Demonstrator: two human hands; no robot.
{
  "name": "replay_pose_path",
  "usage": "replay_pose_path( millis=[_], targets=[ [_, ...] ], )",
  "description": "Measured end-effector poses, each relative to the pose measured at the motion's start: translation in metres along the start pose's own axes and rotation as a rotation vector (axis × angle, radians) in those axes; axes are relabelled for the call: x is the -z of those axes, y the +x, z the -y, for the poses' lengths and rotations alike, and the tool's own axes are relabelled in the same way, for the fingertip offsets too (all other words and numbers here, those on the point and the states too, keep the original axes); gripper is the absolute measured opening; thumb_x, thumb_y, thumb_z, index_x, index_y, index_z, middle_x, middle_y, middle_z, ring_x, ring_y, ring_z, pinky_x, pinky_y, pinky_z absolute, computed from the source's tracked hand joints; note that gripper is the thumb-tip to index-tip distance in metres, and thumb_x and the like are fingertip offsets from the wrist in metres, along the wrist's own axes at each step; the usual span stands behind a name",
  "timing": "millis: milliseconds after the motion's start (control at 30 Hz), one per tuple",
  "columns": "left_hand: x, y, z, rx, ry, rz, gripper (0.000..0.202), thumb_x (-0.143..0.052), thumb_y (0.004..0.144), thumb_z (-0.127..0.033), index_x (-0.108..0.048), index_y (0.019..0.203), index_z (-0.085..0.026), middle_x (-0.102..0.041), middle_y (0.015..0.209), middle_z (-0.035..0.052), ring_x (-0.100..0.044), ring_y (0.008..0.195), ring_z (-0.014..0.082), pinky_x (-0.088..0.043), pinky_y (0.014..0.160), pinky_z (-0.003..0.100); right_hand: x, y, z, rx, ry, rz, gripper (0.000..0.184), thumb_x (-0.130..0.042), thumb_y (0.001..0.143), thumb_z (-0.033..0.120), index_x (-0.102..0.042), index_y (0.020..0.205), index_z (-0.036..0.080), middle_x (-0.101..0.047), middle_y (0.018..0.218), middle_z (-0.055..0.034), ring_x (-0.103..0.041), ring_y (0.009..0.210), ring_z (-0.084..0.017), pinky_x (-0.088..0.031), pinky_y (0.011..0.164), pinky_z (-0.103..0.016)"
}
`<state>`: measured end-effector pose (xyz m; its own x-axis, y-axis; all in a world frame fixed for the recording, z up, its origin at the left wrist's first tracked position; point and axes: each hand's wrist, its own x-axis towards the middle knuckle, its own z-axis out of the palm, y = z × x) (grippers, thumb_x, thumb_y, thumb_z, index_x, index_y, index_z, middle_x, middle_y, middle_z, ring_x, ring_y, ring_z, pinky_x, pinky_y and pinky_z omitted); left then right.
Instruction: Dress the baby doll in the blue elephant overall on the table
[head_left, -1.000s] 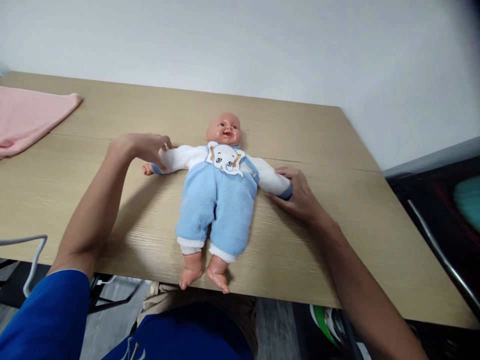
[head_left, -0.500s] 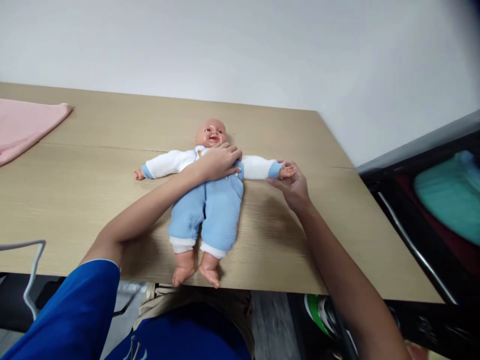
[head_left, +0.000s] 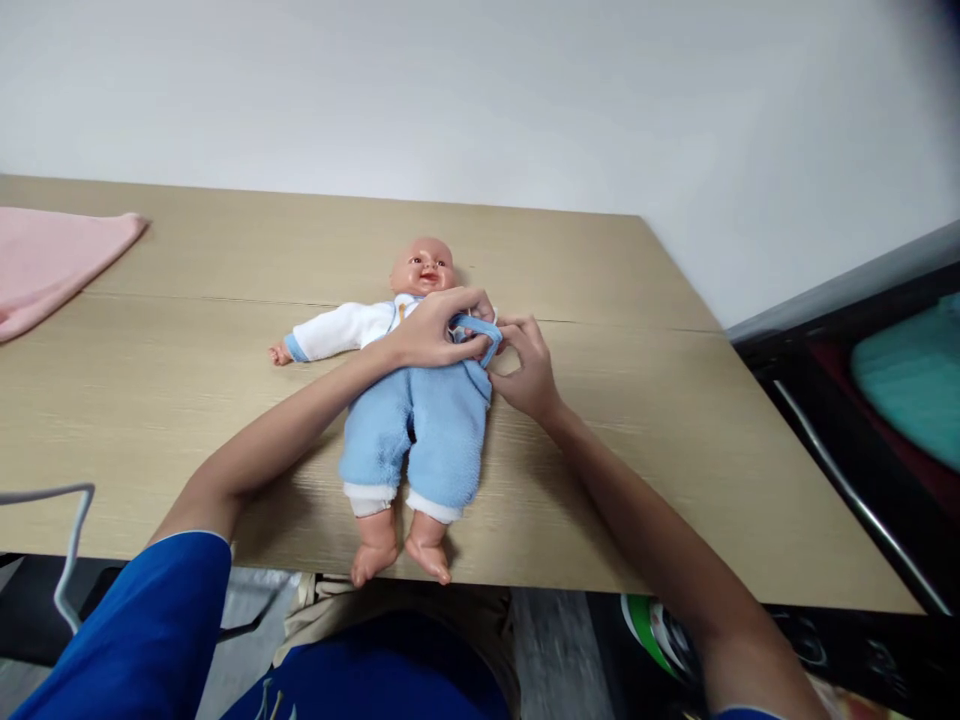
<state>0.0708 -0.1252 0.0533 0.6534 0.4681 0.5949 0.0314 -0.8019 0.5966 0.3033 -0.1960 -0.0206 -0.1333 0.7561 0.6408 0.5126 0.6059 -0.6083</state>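
Observation:
A baby doll (head_left: 422, 268) lies face up on the wooden table, its feet toward me. It wears a white and light blue outfit (head_left: 442, 425). Across the doll's chest rests my left hand (head_left: 442, 328), its fingers closed on the blue edging (head_left: 487, 330) of the clothing, which is lifted into a loop. From the right side my right hand (head_left: 527, 365) pinches that same edging with thumb and fingers. One doll arm (head_left: 337, 330) stretches out to the left in its white sleeve. The other arm is not visible; the hands and bunched fabric cover that area.
On the table (head_left: 187, 400) a pink cloth (head_left: 60, 260) lies at the far left. A grey-white bent frame (head_left: 71, 545) juts up at the left front edge. To the right stands a dark unit holding a teal item (head_left: 911, 385). A white wall rises behind.
My right hand has let go of the doll's wrist and moved left to the clothing at the chest. The outstretched doll arm there has gone from sight, and blue edging is now raised.

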Motion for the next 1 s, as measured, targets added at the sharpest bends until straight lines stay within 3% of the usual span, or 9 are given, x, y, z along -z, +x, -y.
replay_pose_path(
  millis=[100, 200, 300, 500, 600, 733, 867, 1000],
  targets=[
    [0.000, 0.004, 0.001, 0.138, -0.044, 0.025, 0.025, -0.073, 0.094, -0.043, -0.069, 0.105, -0.021, -0.079, 0.102, 0.0070, -0.073, 0.096, 0.0244, -0.057, 0.091, 0.039, 0.006, -0.001, 0.006, -0.018, 0.045, 0.078, 0.036, -0.090, 0.087, 0.049, -0.078, 0.114, 0.030, -0.071, 0.134, -0.0128, -0.067, 0.129, -0.041, -0.057, 0.120, -0.068],
    [0.002, 0.008, 0.000, 0.236, -0.006, 0.082, 0.028, -0.071, 0.099, -0.047, -0.069, 0.107, -0.021, -0.079, 0.114, 0.0101, -0.073, 0.109, 0.0275, -0.058, 0.106, 0.044, 0.010, 0.000, 0.012, -0.179, 0.225, 0.108, 0.040, -0.084, 0.094, 0.068, -0.079, 0.112, 0.034, -0.071, 0.136, -0.0102, -0.064, 0.140, -0.041, -0.048, 0.133, -0.066],
    [0.005, 0.010, -0.001, 0.274, 0.038, 0.164, 0.024, -0.070, 0.100, -0.046, -0.068, 0.106, -0.022, -0.079, 0.119, 0.0101, -0.071, 0.116, 0.0297, -0.055, 0.115, 0.049, 0.009, 0.001, 0.018, -0.361, 0.434, 0.097, 0.047, -0.079, 0.096, 0.081, -0.075, 0.106, 0.036, -0.072, 0.130, -0.0068, -0.068, 0.135, -0.035, -0.054, 0.127, -0.056],
    [0.006, 0.011, 0.007, 0.325, -0.069, 0.217, 0.024, -0.066, 0.102, -0.046, -0.067, 0.104, -0.022, -0.077, 0.120, 0.0107, -0.072, 0.120, 0.0296, -0.056, 0.116, 0.048, -0.001, -0.002, 0.026, -0.547, 0.568, 0.006, 0.051, -0.073, 0.099, 0.083, -0.061, 0.104, 0.033, -0.073, 0.113, -0.0048, -0.072, 0.120, -0.030, -0.061, 0.116, -0.046],
    [0.006, 0.009, 0.013, 0.396, -0.137, 0.207, 0.022, -0.061, 0.104, -0.044, -0.066, 0.106, -0.022, -0.076, 0.122, 0.0101, -0.072, 0.121, 0.0276, -0.057, 0.117, 0.045, -0.006, -0.004, 0.027, -0.575, 0.539, -0.056, 0.057, -0.072, 0.099, 0.088, -0.057, 0.104, 0.033, -0.067, 0.102, -0.0025, -0.070, 0.103, -0.026, -0.064, 0.103, -0.042],
    [0.005, 0.006, 0.017, 0.421, -0.084, 0.184, 0.025, -0.059, 0.110, -0.049, -0.060, 0.109, -0.023, -0.074, 0.110, 0.0081, -0.070, 0.106, 0.0250, -0.059, 0.100, 0.041, -0.009, -0.005, 0.023, -0.533, 0.460, -0.051, 0.065, -0.076, 0.096, 0.094, -0.057, 0.103, 0.032, -0.062, 0.091, 0.0003, -0.064, 0.087, -0.023, -0.063, 0.088, -0.038],
    [0.002, 0.001, 0.015, 0.316, 0.106, 0.143, 0.030, -0.055, 0.114, -0.053, -0.058, 0.111, -0.023, -0.075, 0.109, 0.0104, -0.069, 0.101, 0.0266, -0.056, 0.095, 0.042, -0.015, -0.010, 0.017, -0.539, 0.485, -0.071, 0.064, -0.087, 0.090, 0.086, -0.059, 0.109, 0.032, -0.073, 0.102, -0.0024, -0.072, 0.099, -0.025, -0.064, 0.093, -0.039],
    [-0.002, -0.001, 0.013, 0.292, 0.155, 0.151, 0.023, -0.059, 0.110, -0.046, -0.060, 0.113, -0.023, -0.079, 0.113, 0.0120, -0.072, 0.103, 0.0275, -0.056, 0.094, 0.043, -0.026, -0.022, 0.013, -0.649, 0.379, -0.298, 0.048, -0.084, 0.094, 0.070, -0.058, 0.108, 0.032, -0.073, 0.106, -0.0021, -0.075, 0.104, -0.023, -0.064, 0.098, -0.038]
  ],
)
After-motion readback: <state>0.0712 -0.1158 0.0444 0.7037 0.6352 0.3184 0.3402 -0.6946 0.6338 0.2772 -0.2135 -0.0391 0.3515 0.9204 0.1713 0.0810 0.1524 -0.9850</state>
